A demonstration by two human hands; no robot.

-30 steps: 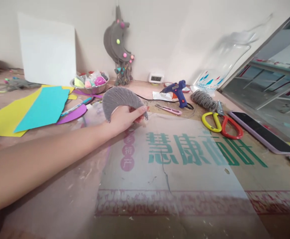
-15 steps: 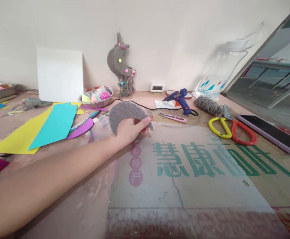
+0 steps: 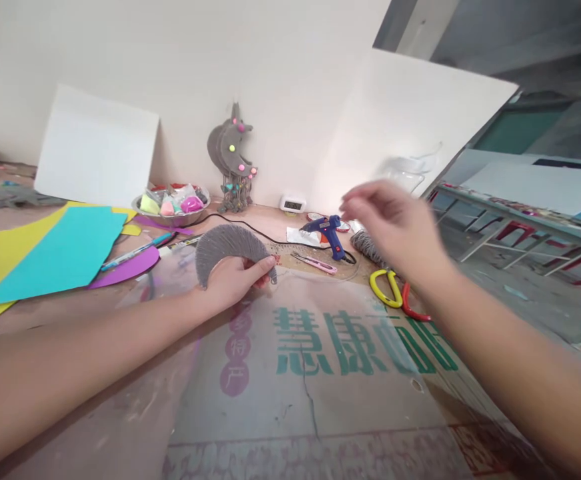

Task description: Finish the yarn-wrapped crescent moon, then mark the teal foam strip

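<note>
My left hand (image 3: 235,280) is closed on a grey yarn-wrapped crescent (image 3: 225,245), holding it by its lower edge just above the cardboard sheet (image 3: 320,373). My right hand (image 3: 395,227) is raised in the air over the right side of the table, blurred by motion, fingers loosely curled with nothing seen in them. It hovers above the grey yarn bundle (image 3: 365,245) and the yellow-and-red scissors (image 3: 393,293), near the blue glue gun (image 3: 328,233).
Yellow, teal and purple foam sheets (image 3: 55,250) lie at the left. A metal bowl of coloured bits (image 3: 170,203), a finished grey moon ornament (image 3: 233,153), a small white clock (image 3: 291,203) and pink snips (image 3: 315,263) sit toward the wall. White boards (image 3: 95,153) lean there.
My right hand has come into view from the right and risen over the yarn and scissors. The view swung rightward and up. My left hand keeps its hold on the crescent.
</note>
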